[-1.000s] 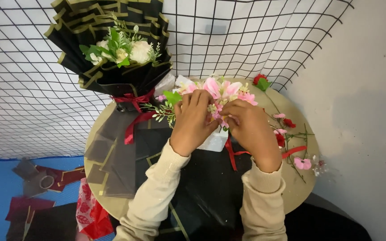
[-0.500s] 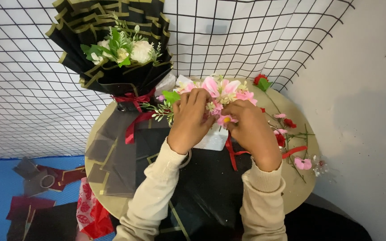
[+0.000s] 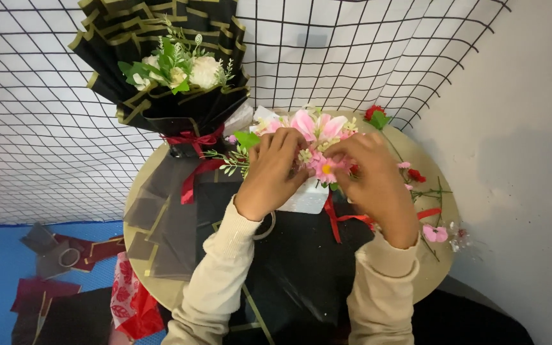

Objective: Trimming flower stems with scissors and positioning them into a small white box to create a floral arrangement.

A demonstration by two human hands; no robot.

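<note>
While both forearms, in cream sleeves, reached forward over the round table (image 3: 439, 191), the left hand (image 3: 273, 172) and right hand (image 3: 375, 182) met at a cluster of pink flowers (image 3: 317, 137) near the table's far edge. Both hands lay knuckles up, wrists raised, fingers curled down into the blooms. The flowers sat on a white block (image 3: 305, 199), partly hidden beneath the left hand.

Black wrapping paper (image 3: 289, 268) lay under the forearms and covered the near half of the table. A red ribbon (image 3: 343, 218) trailed from beneath the right hand across this paper. Dark sheer sheets with gold edging (image 3: 161, 223) hung over the table's left side. A finished bouquet (image 3: 167, 67) in black, gold-trimmed wrap, with white flowers and a red bow, stood behind and to the left of the left hand, leaning against a wire grid (image 3: 352, 57). Loose stems (image 3: 426, 191) with red and pink blossoms lay just right of the right hand. Red patterned paper (image 3: 132, 300) hung below the table's left edge, above a blue mat (image 3: 1, 262).

The left hand was narrowly closed, fingertips pinching among the pink flowers beside a green leaf (image 3: 247, 138). The right hand was likewise narrowly closed, fingers pressed onto the blooms; whether it gripped a single stem could not be determined, as its back hid the fingertips.
</note>
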